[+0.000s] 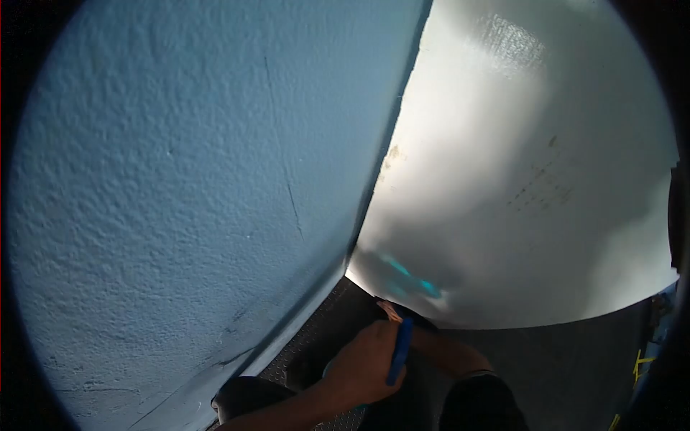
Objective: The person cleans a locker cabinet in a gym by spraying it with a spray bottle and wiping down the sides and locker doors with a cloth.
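My left hand (368,359) is closed round a blue, bar-shaped object (399,350) near the bottom centre. Just right of it, my right hand (431,346) reaches in towards the lower edge of a large white panel (460,215); its fingers are hidden behind the blue object and in shadow. Small reddish-brown shapes (389,310) show at the panel's edge, too dark to make out. The panel has brownish marks, and a turquoise reflection lies near its lower left corner.
A textured blue-grey wall (180,179) with cracks fills the left side and meets the panel's left edge. Below is a dark studded floor (313,327). My knees show at the bottom. Yellow strips (640,365) lie at the lower right.
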`<control>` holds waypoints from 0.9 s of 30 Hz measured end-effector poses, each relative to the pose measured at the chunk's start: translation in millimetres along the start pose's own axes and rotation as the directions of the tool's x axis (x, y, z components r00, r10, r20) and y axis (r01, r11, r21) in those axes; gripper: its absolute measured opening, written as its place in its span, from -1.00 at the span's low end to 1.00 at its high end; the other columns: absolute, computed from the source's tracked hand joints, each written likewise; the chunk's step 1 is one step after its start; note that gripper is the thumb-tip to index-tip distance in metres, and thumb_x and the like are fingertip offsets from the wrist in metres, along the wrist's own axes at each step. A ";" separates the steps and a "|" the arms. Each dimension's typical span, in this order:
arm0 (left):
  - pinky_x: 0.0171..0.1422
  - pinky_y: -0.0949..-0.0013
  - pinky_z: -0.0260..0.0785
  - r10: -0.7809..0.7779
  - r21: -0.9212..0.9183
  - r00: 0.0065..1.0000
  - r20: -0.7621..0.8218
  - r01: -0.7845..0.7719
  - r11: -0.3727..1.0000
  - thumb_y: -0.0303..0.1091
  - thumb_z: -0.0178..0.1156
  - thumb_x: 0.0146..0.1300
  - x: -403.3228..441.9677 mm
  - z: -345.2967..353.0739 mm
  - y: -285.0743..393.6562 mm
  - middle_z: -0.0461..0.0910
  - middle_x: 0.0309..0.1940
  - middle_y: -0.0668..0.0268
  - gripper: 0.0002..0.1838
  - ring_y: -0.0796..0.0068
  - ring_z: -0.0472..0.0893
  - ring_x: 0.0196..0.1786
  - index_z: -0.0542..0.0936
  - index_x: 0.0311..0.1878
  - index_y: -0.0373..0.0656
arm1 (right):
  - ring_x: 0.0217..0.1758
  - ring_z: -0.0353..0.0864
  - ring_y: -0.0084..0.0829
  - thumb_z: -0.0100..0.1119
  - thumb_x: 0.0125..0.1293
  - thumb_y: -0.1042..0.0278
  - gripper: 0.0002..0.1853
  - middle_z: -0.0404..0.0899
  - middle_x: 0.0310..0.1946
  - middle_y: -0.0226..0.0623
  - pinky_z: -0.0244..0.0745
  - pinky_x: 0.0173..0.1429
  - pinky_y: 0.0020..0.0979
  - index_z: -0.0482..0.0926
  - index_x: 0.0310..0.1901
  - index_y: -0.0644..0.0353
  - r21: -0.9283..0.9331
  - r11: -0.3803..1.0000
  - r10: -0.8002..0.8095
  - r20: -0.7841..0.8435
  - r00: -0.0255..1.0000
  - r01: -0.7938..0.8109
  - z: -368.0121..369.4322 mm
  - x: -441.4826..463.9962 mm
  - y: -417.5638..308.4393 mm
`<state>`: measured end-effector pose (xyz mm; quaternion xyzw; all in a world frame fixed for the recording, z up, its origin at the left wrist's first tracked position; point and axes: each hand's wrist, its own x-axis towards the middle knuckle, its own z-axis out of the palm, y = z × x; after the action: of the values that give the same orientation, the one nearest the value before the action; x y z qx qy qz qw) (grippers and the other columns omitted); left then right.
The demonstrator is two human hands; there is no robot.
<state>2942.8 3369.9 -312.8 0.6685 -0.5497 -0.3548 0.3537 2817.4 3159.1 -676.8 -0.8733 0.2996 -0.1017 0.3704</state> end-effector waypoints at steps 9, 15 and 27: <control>0.13 0.02 0.35 0.060 0.080 0.998 -0.023 -0.058 0.995 -0.32 0.26 0.04 -8.9 2.2 10.3 0.42 -0.04 -0.12 -0.37 -0.14 0.47 0.02 0.29 0.16 -0.40 | 0.42 0.22 -0.19 -0.14 0.42 0.25 -0.57 0.33 0.33 -0.12 0.06 0.39 -0.08 0.40 0.26 0.19 -0.900 0.087 -0.263 0.393 0.881 0.428 -201.6 -110.0 -157.7; 0.11 0.06 0.36 0.076 0.111 0.996 -0.049 -0.070 0.991 -0.34 0.26 0.03 -9.6 1.4 14.4 0.44 -0.07 -0.10 -0.39 -0.12 0.49 0.02 0.31 0.16 -0.35 | 0.46 0.16 -0.20 0.00 0.36 0.13 -0.51 0.27 0.39 -0.17 0.05 0.39 -0.04 0.43 0.25 0.19 -0.564 0.813 -0.145 0.048 0.988 0.147 -196.2 -6.3 -277.1; 0.11 0.09 0.38 0.115 0.125 0.993 -0.022 -0.112 0.986 -0.33 0.27 0.02 -8.1 -6.0 20.8 0.44 -0.05 -0.10 -0.37 -0.10 0.50 0.03 0.32 0.17 -0.34 | 0.33 0.32 -0.22 -0.14 0.44 -0.01 -0.46 0.31 0.30 -0.11 0.22 0.36 -0.17 0.42 0.23 0.26 -0.567 0.795 -0.091 0.239 0.967 0.216 -192.9 -121.4 -107.4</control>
<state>2936.8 3375.4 -291.3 0.6618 -0.6025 -0.2897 0.3392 2691.4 3177.4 -459.4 -0.9720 0.2055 0.0542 0.1002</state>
